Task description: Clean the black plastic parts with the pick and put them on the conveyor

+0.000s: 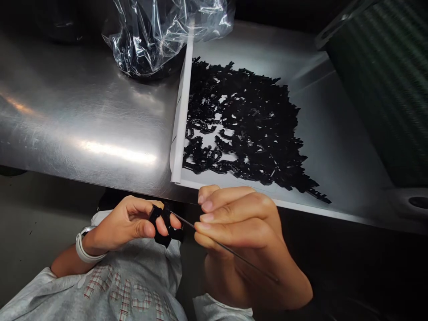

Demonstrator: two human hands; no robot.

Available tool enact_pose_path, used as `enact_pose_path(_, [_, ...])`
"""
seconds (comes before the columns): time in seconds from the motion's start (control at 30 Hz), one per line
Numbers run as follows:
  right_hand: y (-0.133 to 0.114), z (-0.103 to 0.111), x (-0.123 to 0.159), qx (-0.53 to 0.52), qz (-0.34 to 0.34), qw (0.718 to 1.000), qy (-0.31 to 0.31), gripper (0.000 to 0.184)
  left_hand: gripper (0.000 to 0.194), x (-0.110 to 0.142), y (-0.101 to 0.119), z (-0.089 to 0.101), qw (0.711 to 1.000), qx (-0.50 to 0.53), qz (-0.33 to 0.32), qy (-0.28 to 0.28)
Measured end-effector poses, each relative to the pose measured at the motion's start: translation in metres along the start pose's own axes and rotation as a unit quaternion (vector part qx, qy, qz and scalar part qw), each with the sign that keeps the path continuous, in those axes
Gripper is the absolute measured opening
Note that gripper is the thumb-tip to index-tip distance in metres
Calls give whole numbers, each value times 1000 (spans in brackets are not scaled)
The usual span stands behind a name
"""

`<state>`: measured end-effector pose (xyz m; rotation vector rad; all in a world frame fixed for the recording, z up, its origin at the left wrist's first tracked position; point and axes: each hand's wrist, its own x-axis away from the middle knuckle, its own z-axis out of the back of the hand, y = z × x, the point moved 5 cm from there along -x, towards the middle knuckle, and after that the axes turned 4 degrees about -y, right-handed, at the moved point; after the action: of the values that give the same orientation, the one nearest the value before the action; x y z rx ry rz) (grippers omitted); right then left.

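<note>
My left hand [133, 223] is closed round a small black plastic part [162, 236], held in front of my body just below the table's edge. Between the fingers and thumb of my right hand [240, 223] is a thin metal rod [247, 263]. One end of the rod meets the black part; the other sticks out past my palm, low and to the right. My fingers cover some of the black part, so its full shape is hidden. Right above my right hand lies a heap of black plastic parts [254, 120] in a white tray [183, 120].
A clear plastic bag [147, 44] with dark contents stands left of the tray on the metal table [83, 116]. At the right rises a dark green ribbed panel [377, 89]. The table's front edge runs just beyond my hands.
</note>
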<state>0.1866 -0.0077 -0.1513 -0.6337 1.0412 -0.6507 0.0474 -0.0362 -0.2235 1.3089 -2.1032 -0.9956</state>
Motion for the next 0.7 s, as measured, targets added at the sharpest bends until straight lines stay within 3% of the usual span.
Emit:
enact_pose_path(0.1, [-7,5,-3,-4,28,999,37,23,38,0,-3,2,1000,-10,12,12])
enact_pose_path(0.3, [-10,5,-5,6,30,1000,2,22,37,1,-5,4,1000,-9,20,21])
enact_pose_path(0.57, [-12,20,-3,-116,-13,982,152,15,42,-1,-3,3,1000,-16,1,18])
enact_pose_path(0.63, [-7,18,-1,-164,-28,977,133,15,45,-2,-3,2,1000,-4,2,4])
enact_pose_path(0.7, [3,12,3,-171,-95,978,71,13,46,-3,-4,-1,1000,12,6,-22])
